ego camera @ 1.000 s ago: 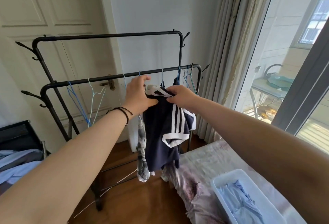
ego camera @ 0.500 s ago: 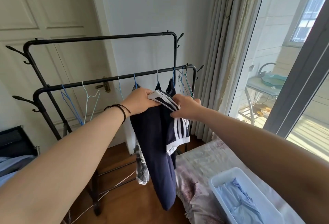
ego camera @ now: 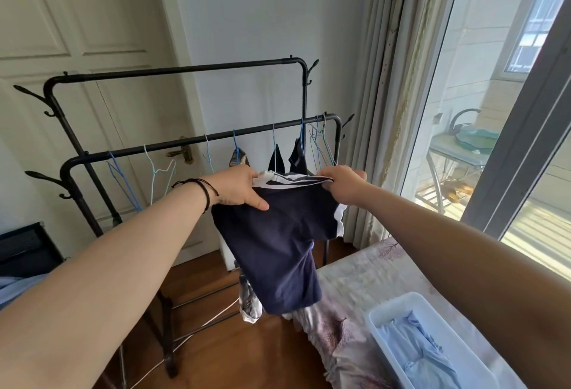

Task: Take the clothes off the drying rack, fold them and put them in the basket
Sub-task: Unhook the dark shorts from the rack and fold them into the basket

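Holding a navy garment (ego camera: 272,252) stretched between two bare hands, a person stands in front of a black drying rack (ego camera: 185,144). The left hand (ego camera: 239,188) pinches one end of the garment's white-striped top edge, fingers curled over the cloth and the thumb laid flat along the front. The right hand (ego camera: 343,185) grips the other end of that edge, fingers clenched around it. The edge runs straight across from one hand's fingers to the other's, roughly level, and the rest of the cloth hangs down below both hands, so its long axis points away from the fingers toward the floor. The garment looks to be clear of the rack's rail, which lies beyond and above the fingertips with wire hangers (ego camera: 321,144) and a few dark clothes (ego camera: 289,157) on it. Below and to the right of the right hand lies a bed (ego camera: 364,277) with a patterned cover, and on it a white basket (ego camera: 375,319) that already holds pale blue clothing (ego camera: 423,354). The right hand is the nearer one to both. Folding likely comes next, and the hanging cloth would need to swing down and rightward from the fingers onto the bed before it goes into the basket.
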Available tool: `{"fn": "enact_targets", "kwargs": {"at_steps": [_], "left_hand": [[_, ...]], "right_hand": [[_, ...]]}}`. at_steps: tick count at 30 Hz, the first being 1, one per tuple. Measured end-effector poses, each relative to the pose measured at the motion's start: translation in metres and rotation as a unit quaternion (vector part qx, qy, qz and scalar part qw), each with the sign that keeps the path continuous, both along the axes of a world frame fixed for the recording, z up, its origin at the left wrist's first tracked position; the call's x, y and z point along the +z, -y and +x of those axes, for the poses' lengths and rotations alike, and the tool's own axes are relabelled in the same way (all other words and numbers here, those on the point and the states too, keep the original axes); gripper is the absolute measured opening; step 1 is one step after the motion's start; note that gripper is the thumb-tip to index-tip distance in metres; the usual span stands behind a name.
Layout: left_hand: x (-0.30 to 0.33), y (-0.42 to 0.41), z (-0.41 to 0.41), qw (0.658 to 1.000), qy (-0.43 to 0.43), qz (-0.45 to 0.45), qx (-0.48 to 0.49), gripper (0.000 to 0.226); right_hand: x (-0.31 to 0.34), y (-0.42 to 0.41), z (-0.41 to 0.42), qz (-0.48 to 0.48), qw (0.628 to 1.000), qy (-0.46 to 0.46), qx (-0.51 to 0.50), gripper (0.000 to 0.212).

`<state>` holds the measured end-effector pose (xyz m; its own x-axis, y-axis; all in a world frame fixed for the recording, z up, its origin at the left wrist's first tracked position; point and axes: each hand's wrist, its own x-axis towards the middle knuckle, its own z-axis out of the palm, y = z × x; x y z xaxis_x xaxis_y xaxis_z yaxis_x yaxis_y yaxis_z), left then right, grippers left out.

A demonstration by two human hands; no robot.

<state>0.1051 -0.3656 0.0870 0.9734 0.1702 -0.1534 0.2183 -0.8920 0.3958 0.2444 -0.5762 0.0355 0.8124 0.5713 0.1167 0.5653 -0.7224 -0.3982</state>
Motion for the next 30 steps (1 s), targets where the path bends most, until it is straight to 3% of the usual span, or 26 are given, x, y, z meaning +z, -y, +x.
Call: {"fn": "enact_targets", "kwargs": {"at_steps": [4, 6, 11, 16, 20, 24, 28, 30], "left_hand": [[0.002, -0.006, 0.001, 0.999, -0.024, 0.002, -0.043, 0.030], [0.005, -0.007, 0.001, 0.998, -0.015, -0.014, -0.064, 0.016], [0.010, 0.000, 0.005, 0.993, 0.004, -0.065, -0.098, 0.018], [0.024, 0.021, 0.007, 0.983, 0.036, -0.119, -0.135, 0.039], [0.037, 0.036, 0.005, 0.976, 0.043, -0.155, -0.145, 0.027], [0.045, 0.049, 0.005, 0.967, 0.037, -0.206, -0.147, 0.023], [0.053, 0.057, 0.007, 0.953, 0.052, -0.260, -0.148, 0.023], [0.056, 0.059, 0.009, 0.952, 0.066, -0.267, -0.136, 0.018]], "right_hand": [[0.002, 0.007, 0.000, 0.010, 0.999, -0.012, 0.044, 0.051], [0.005, 0.010, -0.001, 0.025, 0.999, -0.005, 0.046, 0.053], [0.008, 0.007, -0.004, 0.059, 0.997, -0.009, 0.042, 0.046], [0.009, 0.004, -0.006, 0.107, 0.988, -0.108, 0.020, 0.045], [0.009, 0.000, -0.007, 0.181, 0.958, -0.219, 0.044, 0.042], [0.007, -0.002, -0.024, 0.196, 0.927, -0.309, 0.080, 0.022], [-0.009, -0.003, -0.033, 0.175, 0.863, -0.448, 0.152, 0.028], [-0.010, -0.006, -0.041, 0.184, 0.875, -0.428, 0.129, 0.030]]}}
